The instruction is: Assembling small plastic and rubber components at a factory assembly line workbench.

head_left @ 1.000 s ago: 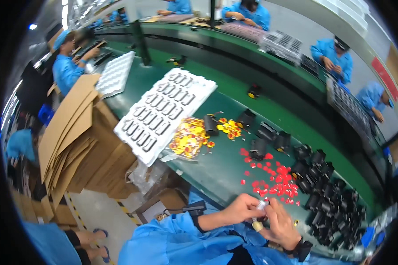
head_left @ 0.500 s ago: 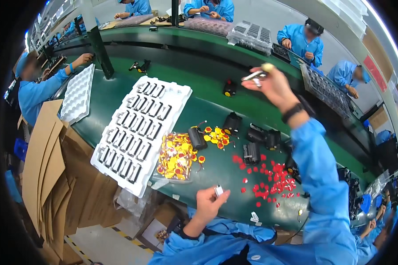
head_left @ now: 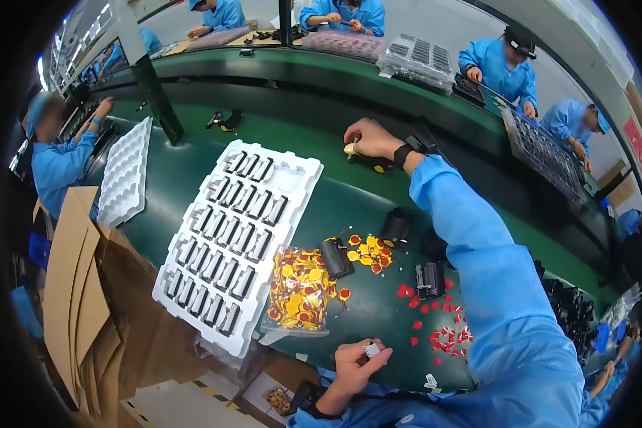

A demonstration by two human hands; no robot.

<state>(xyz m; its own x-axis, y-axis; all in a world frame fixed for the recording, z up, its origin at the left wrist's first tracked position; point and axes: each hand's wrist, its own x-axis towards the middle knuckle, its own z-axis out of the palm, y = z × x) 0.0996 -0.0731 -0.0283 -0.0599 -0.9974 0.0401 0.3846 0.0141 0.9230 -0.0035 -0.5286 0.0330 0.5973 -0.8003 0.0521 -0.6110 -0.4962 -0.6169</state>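
Observation:
My left hand [head_left: 357,365] is closed on a small white rectangular piece [head_left: 371,349], held between thumb and fingers close to the table's front edge. Out over the far green strip, my right hand [head_left: 372,139] pinches a small part with a yellow disc [head_left: 349,148]; its other details are hidden by the fingers. Just below that hand lies a dark part with a yellow spot [head_left: 379,169]. Between my hands are a clear bag of yellow-and-red discs [head_left: 297,289], loose yellow discs [head_left: 371,251], black housings [head_left: 337,258] and scattered red discs [head_left: 449,335].
Left of the bag, a white moulded tray [head_left: 308,171] holds rows of black-and-silver parts. An empty white tray [head_left: 125,171] and cardboard sheets [head_left: 75,285] stand further left. A dark post [head_left: 157,100] rises from the table. Co-workers [head_left: 505,68] in blue sit around.
My right hand has moved left and slightly down, turning from palm up to fingers down over the green strip. My left hand still grips the white piece. The view has shifted a little.

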